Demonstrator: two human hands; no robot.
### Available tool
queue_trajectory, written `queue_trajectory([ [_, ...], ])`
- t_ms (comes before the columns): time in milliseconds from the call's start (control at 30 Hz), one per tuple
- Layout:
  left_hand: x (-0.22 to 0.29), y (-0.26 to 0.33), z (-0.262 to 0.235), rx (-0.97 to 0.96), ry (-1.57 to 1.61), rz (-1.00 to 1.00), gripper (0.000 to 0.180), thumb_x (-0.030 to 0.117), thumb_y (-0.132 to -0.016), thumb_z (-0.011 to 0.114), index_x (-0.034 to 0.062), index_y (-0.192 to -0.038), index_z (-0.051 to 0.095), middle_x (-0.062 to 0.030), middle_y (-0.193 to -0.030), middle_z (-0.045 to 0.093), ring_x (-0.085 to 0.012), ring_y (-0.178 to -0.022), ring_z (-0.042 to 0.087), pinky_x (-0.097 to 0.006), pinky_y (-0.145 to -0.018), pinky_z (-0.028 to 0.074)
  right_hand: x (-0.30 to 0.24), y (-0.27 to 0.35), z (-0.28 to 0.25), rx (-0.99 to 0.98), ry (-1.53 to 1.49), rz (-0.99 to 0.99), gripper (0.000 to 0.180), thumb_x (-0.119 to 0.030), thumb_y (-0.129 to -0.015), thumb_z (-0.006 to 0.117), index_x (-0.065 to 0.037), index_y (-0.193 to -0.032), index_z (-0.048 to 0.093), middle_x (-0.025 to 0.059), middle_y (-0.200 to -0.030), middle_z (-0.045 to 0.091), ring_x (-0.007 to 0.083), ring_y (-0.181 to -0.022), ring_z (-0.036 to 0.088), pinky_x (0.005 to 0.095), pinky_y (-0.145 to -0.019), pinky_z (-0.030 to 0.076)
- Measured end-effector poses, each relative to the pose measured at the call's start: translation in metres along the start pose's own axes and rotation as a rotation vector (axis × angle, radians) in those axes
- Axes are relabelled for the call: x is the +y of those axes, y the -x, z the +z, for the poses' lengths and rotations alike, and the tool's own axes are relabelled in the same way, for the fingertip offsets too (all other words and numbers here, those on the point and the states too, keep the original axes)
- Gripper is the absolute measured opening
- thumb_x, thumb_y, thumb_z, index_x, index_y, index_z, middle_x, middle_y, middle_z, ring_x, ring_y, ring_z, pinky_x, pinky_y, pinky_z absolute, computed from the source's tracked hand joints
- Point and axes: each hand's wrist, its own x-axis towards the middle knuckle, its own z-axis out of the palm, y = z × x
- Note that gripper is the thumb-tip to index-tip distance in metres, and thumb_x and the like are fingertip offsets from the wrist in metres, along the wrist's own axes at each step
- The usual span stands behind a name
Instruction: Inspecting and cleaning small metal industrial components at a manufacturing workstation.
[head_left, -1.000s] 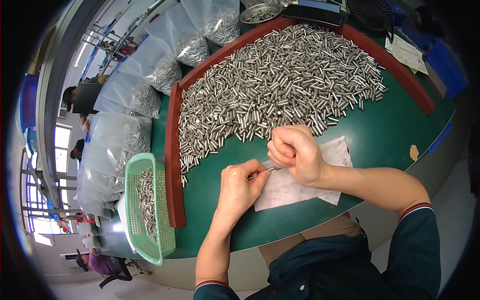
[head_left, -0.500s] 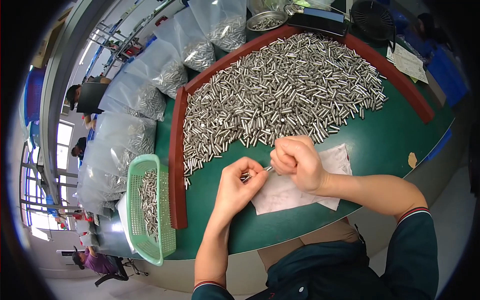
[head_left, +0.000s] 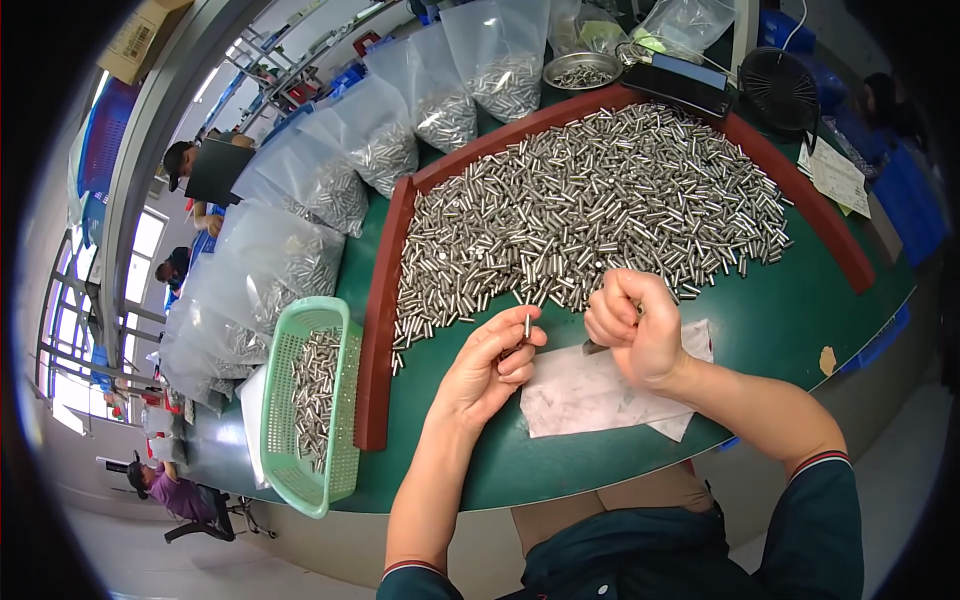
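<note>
A small shiny metal pin [head_left: 527,325] stands upright between the thumb and fingers of my left hand [head_left: 487,368], just in front of the heap. My right hand [head_left: 634,328] is closed into a loose fist over the stained white cloth [head_left: 575,398]. A dark tip shows under its curled fingers, but what the fist holds is too hidden to name. Beyond both hands spreads a big pile of loose metal pins [head_left: 590,200] on the green table [head_left: 450,470].
A dark red wooden rail [head_left: 376,370] borders the pile left, back and right. To its left stands a green plastic basket [head_left: 345,430] of pins. Clear bags [head_left: 385,130] of pins line the back left. A metal bowl [head_left: 582,72], a phone [head_left: 680,85] and a black fan [head_left: 780,90] sit behind.
My hands have moved apart, the right one shifting right. The pin now points upward in my left fingers, where before it stuck out toward my right hand. The whole view has shifted slightly.
</note>
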Motion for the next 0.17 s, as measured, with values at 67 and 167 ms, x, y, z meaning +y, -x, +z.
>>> queue_trajectory([
  [67,-0.0006,-0.0020,-0.0032,0.006,-0.013,0.000,0.014,0.007,-0.082,0.049,0.0019,-0.094,0.053,-0.0080,-0.078,0.056,-0.0047,-0.048,0.032,-0.018,-0.044,0.028,0.0000,-0.0005,-0.0011,0.003,0.002,-0.006,0.036,-0.019,-0.083,0.034,-0.010,-0.049,0.027,-0.0027,-0.041,0.025,0.0065,-0.037,0.017,0.0235,-0.037,0.014],
  [167,-0.0005,-0.0035,-0.0084,-0.035,0.061,0.038,0.021,0.015,-0.082,0.051,0.0018,-0.098,0.053,-0.0099,-0.079,0.057,-0.0072,-0.048,0.034,-0.020,-0.044,0.029,-0.0004,-0.0008,-0.0015,0.002,0.012,-0.005,0.036,-0.019,-0.084,0.034,-0.010,-0.049,0.027,-0.0025,-0.041,0.025,0.0066,-0.037,0.017,0.0236,-0.037,0.014],
])
